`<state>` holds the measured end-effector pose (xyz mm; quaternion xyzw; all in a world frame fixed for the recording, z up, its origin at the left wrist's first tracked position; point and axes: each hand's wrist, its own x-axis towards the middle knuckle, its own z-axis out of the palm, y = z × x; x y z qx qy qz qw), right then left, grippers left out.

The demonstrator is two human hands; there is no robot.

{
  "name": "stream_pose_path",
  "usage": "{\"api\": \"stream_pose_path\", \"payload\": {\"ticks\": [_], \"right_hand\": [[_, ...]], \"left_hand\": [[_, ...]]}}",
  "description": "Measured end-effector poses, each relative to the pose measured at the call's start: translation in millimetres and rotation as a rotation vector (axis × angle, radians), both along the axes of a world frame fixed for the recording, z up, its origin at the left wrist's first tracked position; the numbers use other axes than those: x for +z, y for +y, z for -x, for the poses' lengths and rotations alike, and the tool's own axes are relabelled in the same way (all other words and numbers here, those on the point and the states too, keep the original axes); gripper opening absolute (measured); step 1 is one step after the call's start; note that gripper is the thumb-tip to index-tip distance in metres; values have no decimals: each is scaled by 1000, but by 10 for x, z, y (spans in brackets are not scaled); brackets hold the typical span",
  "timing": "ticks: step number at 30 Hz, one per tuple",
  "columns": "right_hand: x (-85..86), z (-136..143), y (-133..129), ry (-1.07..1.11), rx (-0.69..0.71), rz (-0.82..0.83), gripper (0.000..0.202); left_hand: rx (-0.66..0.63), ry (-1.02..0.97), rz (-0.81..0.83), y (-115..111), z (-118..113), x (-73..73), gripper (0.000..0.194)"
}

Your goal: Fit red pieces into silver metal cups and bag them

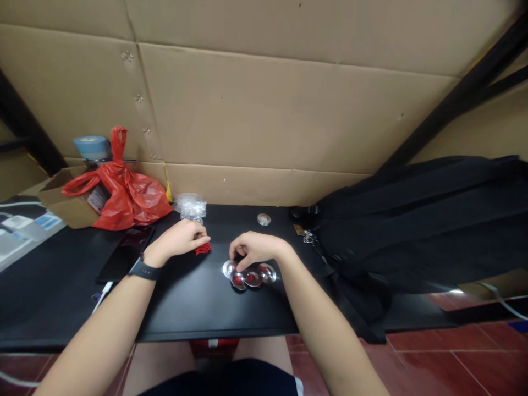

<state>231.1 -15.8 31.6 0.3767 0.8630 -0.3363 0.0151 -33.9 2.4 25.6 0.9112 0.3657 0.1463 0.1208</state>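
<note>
Several round, shiny, clear discs with red showing in them lie close together on the black table. My right hand is bent over the left part of this group, its fingers closed in a pinch by the leftmost discs; what they grip is too small to tell. My left hand, with a dark band on the wrist, rests beside a small heap of red strands. Its thumb and fingers are pressed together at the heap's edge, and what is between them is hidden. Clear plastic packets lie behind it.
A red plastic bag, an open cardboard box and a blue-lidded container stand back left. A dark phone and white power strip lie left. Behind is a tape roll. A black backpack fills the right.
</note>
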Motion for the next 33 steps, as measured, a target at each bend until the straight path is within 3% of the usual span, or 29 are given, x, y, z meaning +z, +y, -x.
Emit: {"api": "stream_pose_path", "payload": {"ticks": [4, 8, 14, 20, 25, 33], "right_hand": [[-47, 106, -18, 83, 68, -73, 4], [-52, 131, -31, 184, 118, -86, 19], [-34, 165, -60, 227, 182, -34, 8], [-48, 188, -48, 483, -53, -189, 3], [-102, 253, -22, 741, -283, -65, 9], [-101, 380, -64, 959, -300, 126, 34]], "left_hand": [[-10, -10, -9, -7, -18, 5, 30], [-17, -5, -1, -12, -26, 8, 30], [-6, 15, 20, -24, -31, 25, 28], [-40, -58, 27, -25, -58, 6, 27], [-49, -261, 9, -93, -150, 39, 20], [12, -390, -68, -162, -218, 77, 14]]}}
